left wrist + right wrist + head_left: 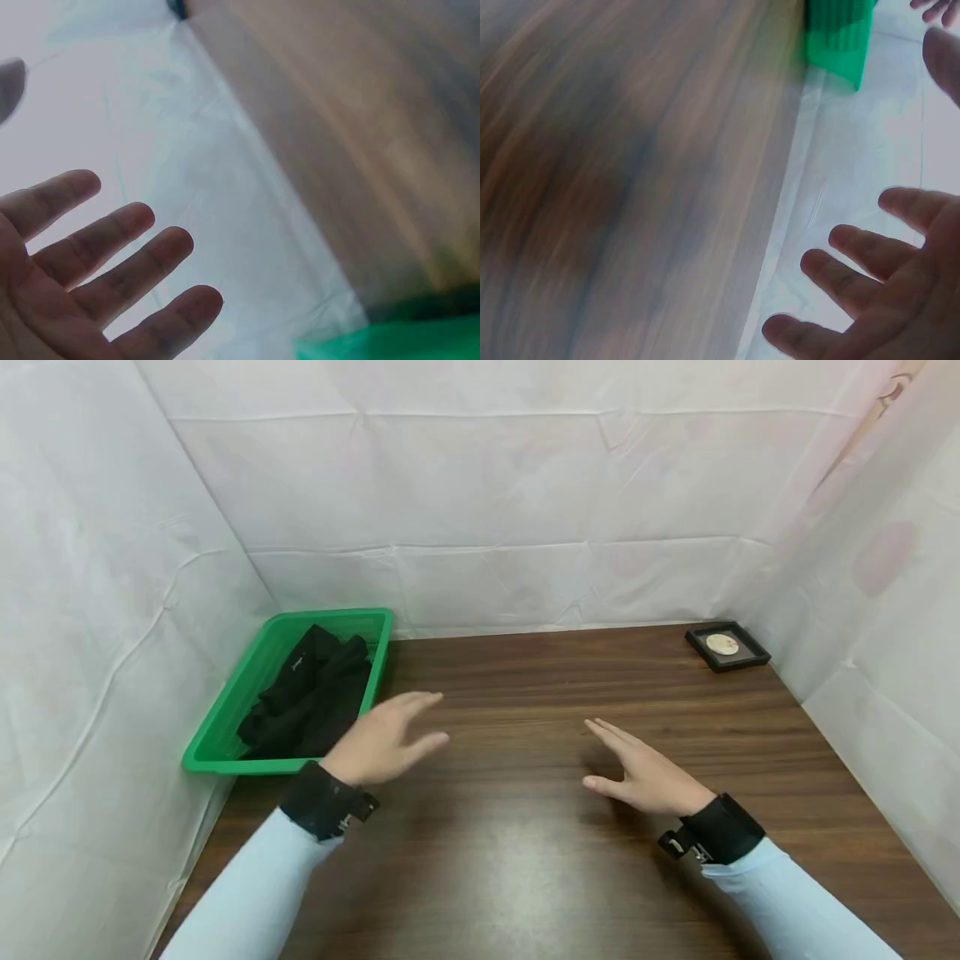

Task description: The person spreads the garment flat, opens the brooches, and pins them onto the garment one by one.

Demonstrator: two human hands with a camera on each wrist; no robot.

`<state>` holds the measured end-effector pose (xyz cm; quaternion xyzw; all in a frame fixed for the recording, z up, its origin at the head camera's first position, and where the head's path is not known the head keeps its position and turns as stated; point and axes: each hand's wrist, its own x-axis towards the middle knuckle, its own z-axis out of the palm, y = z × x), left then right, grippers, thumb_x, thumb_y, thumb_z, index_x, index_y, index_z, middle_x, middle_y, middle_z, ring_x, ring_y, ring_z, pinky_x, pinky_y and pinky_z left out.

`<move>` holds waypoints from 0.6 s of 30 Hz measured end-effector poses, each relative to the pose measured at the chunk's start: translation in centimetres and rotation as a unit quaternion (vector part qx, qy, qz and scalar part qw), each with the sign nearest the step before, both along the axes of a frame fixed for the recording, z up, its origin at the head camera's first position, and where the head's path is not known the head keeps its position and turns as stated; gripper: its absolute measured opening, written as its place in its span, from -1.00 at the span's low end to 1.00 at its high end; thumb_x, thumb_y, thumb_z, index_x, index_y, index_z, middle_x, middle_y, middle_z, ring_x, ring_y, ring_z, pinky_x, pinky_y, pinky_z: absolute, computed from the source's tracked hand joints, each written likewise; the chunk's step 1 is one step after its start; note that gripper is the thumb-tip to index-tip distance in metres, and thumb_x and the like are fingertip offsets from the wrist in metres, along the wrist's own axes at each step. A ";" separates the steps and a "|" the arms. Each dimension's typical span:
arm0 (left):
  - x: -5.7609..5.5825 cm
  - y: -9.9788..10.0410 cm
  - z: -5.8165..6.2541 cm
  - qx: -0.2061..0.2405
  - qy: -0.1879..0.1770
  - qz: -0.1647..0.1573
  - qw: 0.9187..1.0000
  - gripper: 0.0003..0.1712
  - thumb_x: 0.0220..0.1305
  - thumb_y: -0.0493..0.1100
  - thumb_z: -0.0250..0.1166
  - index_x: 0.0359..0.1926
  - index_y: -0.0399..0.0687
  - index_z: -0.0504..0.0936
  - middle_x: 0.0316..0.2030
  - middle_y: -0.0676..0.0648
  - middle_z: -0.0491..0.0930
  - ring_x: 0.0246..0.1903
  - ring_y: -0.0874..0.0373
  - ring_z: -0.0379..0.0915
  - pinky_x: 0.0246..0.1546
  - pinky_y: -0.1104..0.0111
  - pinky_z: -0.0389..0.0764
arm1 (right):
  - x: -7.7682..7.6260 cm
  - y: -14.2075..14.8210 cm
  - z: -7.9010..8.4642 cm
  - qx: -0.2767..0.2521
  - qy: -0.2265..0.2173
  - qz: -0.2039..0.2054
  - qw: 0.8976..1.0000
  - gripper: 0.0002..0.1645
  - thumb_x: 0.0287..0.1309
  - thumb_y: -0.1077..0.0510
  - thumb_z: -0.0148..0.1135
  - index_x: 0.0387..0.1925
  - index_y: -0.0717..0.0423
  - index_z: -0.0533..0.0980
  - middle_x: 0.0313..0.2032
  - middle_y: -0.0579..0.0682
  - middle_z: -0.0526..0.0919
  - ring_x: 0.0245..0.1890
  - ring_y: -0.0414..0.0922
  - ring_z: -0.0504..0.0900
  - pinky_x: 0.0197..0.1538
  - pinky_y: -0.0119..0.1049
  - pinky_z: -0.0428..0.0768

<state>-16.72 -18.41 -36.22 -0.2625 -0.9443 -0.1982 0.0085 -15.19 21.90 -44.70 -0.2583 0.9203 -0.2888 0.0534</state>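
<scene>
My left hand [384, 739] hovers by the near right corner of a green basket [197, 752], its fingers extended and nothing in them. Spread fingers [142, 262] show in the left wrist view. Black folded fabric [311, 697] with a small pale label lies inside the basket. Over the right half of the table is my right hand [648, 775], also holding nothing, thumb apart from the straight fingers [847, 281]. A square black-framed case [727, 646] with a round cream-coloured disc sits at the far right corner, beyond the right hand.
The brown wood-grain table [510, 843] is bounded by white sheeting [487, 485] at the back and on both sides. The basket stands against the left sheet. A black band with a small device wraps each wrist.
</scene>
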 end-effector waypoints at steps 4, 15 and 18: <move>-2.0 -1.8 2.9 -0.004 0.005 0.041 0.999 -0.29 0.35 0.25 0.10 0.36 -0.04 0.34 0.27 -0.15 0.39 0.27 -0.07 0.28 0.21 0.01 0.33 | -0.8 -1.5 0.5 -0.039 -0.034 0.004 0.999 -0.01 0.20 -0.36 0.12 0.50 -0.15 -0.04 0.42 0.05 0.16 -0.42 -0.19 0.53 -0.09 -0.13 0.51; -8.0 -10.4 4.5 -0.126 -0.076 0.188 0.971 -0.02 0.31 0.32 0.08 0.43 -0.33 0.09 0.33 -0.52 0.09 0.29 -0.45 -0.02 0.17 -0.28 0.16 | -3.2 -4.2 0.2 -0.086 -0.079 0.040 0.992 -0.07 0.26 -0.31 0.09 0.50 -0.12 -0.01 0.33 0.15 0.31 -0.74 -0.28 0.20 -0.08 -0.14 0.46; -9.0 -12.3 3.7 -0.155 -0.116 0.203 0.960 0.11 0.25 0.39 0.09 0.43 -0.41 0.01 0.31 -0.58 0.04 0.27 -0.49 -0.03 0.16 -0.31 0.15 | -3.8 -4.6 0.2 -0.103 -0.081 0.042 0.991 -0.10 0.27 -0.28 0.10 0.49 -0.15 0.00 0.32 0.15 0.33 -0.34 -0.13 0.58 0.00 -0.01 0.50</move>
